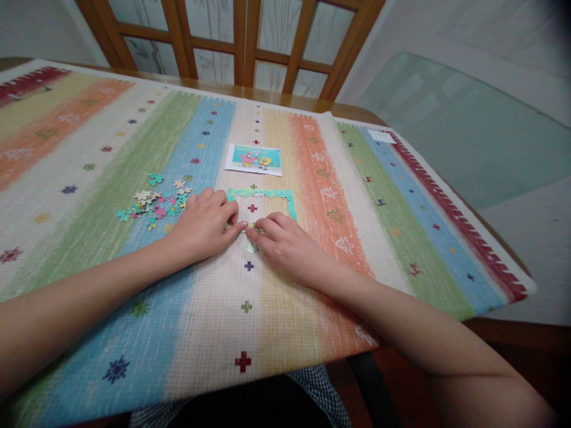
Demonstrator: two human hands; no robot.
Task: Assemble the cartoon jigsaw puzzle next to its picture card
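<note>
Both hands meet at the near side of a partly assembled jigsaw border [263, 193], whose teal strip runs along the top and down the right side. My left hand [209, 220] is closed, thumb and index finger pinching at a small puzzle piece [250, 225]. From the other side, the bent fingers of my right hand [283, 241] press on the same small piece, largely covering it. Just below the fingertips lies a pale green puzzle piece [251, 248]. Left of my left hand is a heap of loose puzzle pieces [156, 202], teal, pink and cream, some upside down.
A printed reference picture [255, 159] of cartoon characters lies beyond the border. The striped tablecloth [214, 321] covers the table. A small white card [381, 137] is near the far right edge. Behind the table stand wood-framed glass doors [241, 41].
</note>
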